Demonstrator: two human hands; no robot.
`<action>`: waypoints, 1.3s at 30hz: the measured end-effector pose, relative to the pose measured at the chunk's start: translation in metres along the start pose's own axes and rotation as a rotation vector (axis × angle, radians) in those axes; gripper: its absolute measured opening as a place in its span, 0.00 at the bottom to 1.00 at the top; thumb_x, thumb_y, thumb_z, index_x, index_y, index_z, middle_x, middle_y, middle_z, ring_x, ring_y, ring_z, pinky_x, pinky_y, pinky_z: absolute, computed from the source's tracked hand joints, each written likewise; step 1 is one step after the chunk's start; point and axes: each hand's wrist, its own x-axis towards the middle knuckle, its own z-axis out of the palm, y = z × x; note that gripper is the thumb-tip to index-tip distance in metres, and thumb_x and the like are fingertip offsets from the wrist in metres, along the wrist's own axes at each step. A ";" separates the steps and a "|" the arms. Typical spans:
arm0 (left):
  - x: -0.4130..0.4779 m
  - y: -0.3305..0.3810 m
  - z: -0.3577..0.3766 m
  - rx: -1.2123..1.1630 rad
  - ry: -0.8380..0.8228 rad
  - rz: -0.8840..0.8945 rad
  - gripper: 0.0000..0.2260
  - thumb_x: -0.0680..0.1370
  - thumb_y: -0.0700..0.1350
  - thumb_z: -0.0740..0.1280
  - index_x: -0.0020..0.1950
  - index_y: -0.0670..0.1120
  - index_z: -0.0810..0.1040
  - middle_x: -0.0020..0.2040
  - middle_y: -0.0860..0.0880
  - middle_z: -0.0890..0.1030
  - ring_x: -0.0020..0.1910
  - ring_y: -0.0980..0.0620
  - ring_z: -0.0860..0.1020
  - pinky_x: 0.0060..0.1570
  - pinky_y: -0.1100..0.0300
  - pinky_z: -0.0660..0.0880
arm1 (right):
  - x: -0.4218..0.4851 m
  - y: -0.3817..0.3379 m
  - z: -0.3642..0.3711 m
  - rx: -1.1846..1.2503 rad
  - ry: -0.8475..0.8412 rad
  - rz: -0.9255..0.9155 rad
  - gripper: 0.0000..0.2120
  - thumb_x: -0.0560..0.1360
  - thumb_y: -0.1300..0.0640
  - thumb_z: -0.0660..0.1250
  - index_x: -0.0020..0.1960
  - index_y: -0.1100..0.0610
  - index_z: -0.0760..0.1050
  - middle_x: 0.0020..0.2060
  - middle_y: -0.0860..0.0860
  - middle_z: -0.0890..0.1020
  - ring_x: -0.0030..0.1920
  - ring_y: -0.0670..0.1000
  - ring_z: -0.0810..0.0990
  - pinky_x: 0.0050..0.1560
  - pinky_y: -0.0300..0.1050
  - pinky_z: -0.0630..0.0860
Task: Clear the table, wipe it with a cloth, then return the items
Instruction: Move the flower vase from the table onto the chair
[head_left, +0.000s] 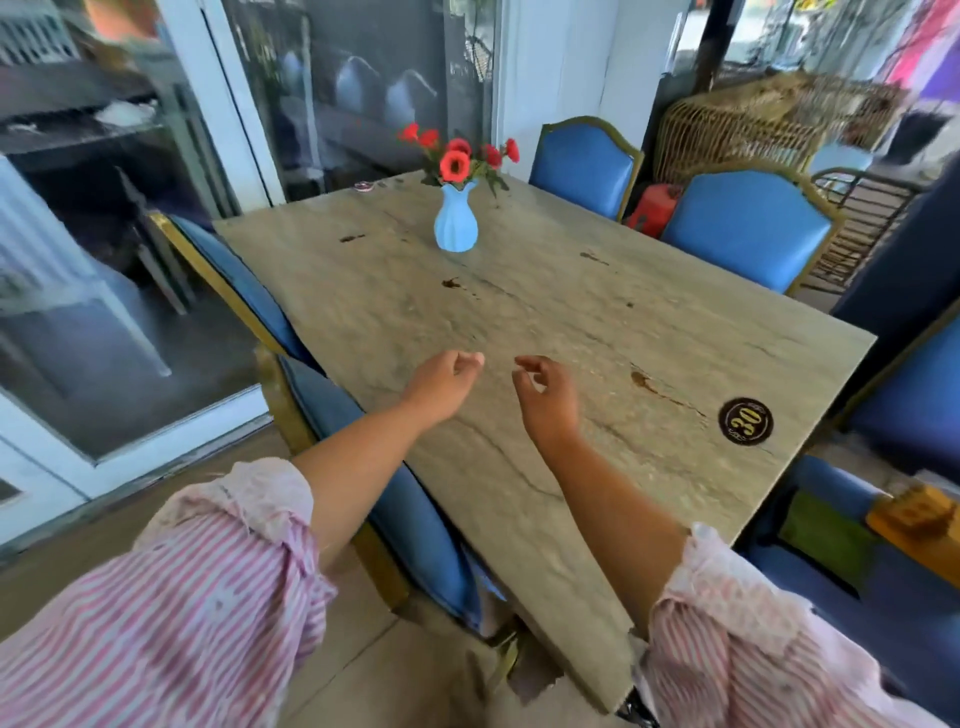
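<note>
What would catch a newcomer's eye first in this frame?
The light-blue vase of red flowers stands out most, toward the far end of the grey stone-look table. Next come the left hand and right hand, loosely curled and empty, side by side over the table's near half. A round black badge reading 30 lies near the table's right edge.

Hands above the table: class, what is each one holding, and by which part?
Nothing is held. The left hand and right hand hang over the table, fingers loosely curled; the vase stands apart.
</note>
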 end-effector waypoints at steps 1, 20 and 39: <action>0.006 -0.006 -0.009 -0.003 -0.008 -0.006 0.21 0.81 0.55 0.53 0.67 0.45 0.70 0.68 0.46 0.72 0.67 0.46 0.71 0.65 0.54 0.67 | 0.004 -0.001 0.012 -0.016 -0.003 -0.001 0.11 0.78 0.56 0.63 0.58 0.57 0.77 0.58 0.52 0.77 0.59 0.50 0.75 0.55 0.40 0.68; 0.213 -0.096 -0.149 0.034 -0.147 0.078 0.21 0.81 0.54 0.55 0.66 0.42 0.71 0.65 0.43 0.75 0.64 0.46 0.73 0.63 0.56 0.68 | 0.179 -0.036 0.214 0.098 0.115 0.182 0.12 0.77 0.58 0.62 0.58 0.60 0.77 0.54 0.54 0.81 0.51 0.50 0.77 0.53 0.44 0.72; 0.477 -0.152 -0.166 0.246 -0.391 0.280 0.24 0.81 0.52 0.56 0.75 0.43 0.61 0.74 0.41 0.65 0.72 0.45 0.65 0.70 0.55 0.62 | 0.404 -0.010 0.312 -0.009 0.464 0.396 0.27 0.73 0.53 0.70 0.68 0.58 0.67 0.62 0.56 0.75 0.61 0.56 0.76 0.60 0.50 0.72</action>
